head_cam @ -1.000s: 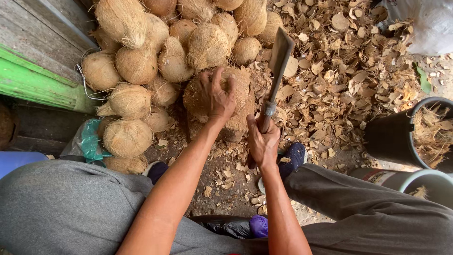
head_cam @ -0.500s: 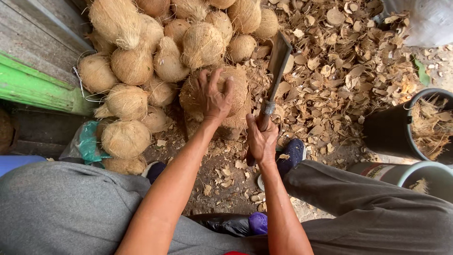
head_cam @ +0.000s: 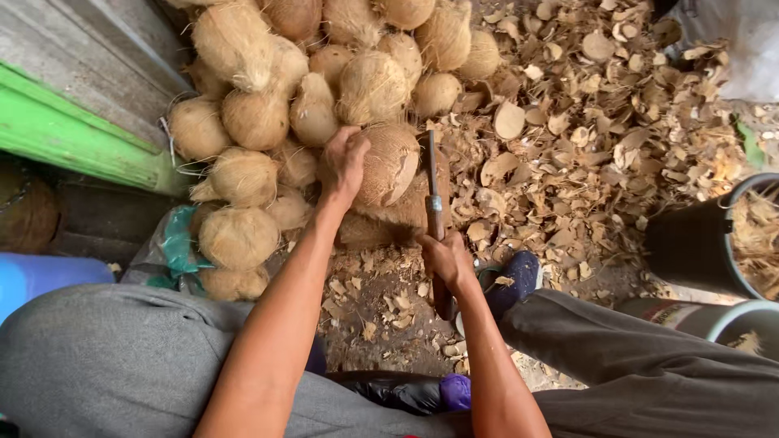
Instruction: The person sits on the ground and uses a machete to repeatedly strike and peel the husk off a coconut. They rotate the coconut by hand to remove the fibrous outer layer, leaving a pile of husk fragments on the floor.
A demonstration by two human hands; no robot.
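Note:
My left hand [head_cam: 344,165] grips the left side of a brown husked coconut [head_cam: 389,162] that rests on a low wooden block [head_cam: 381,223]. My right hand [head_cam: 445,261] is closed around the wooden handle of a cleaver [head_cam: 430,182]. Its blade stands edge-down against the coconut's right side. Both forearms reach forward from my lap, between my grey-trousered knees.
A heap of fibrous coconuts [head_cam: 324,73] fills the top left, beside a green board [head_cam: 73,138]. Dry shell chips [head_cam: 600,113] cover the ground to the right. A black bucket of husk fibre [head_cam: 714,235] stands at the right edge. My blue shoe [head_cam: 513,280] is below the block.
The cleaver has swung down from a raised, tilted position onto the coconut's right side. My left hand shifted from the top of the coconut to its left side.

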